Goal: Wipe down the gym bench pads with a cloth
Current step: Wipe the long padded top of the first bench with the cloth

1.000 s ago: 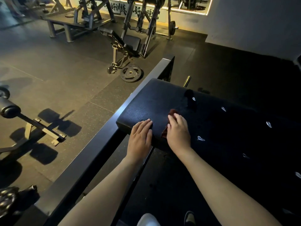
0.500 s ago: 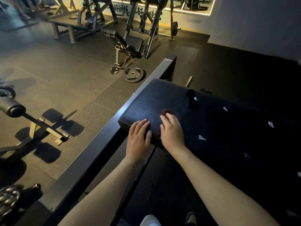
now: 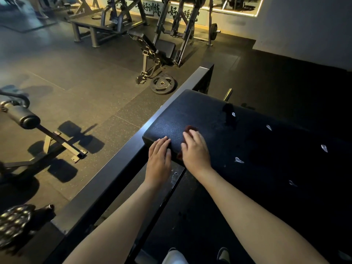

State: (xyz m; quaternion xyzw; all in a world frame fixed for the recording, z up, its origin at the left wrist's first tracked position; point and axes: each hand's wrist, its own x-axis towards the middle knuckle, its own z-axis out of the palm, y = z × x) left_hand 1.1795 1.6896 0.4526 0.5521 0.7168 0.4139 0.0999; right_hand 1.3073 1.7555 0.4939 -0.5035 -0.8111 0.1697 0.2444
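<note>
Two bare hands at the near corner of the black, pebble-grained worktop pad (image 3: 200,111): left hand (image 3: 159,161) flat, fingers straight, on its rounded edge; right hand (image 3: 196,151) just beside, fingers straight, pressing a dark red cloth (image 3: 190,128) onto the top. Left of the pad, a dark square steel rail (image 3: 118,168). Beyond, on speckled rubber floor (image 3: 85,77), a round weight plate (image 3: 162,83) beside a grey machine (image 3: 163,48).
</note>
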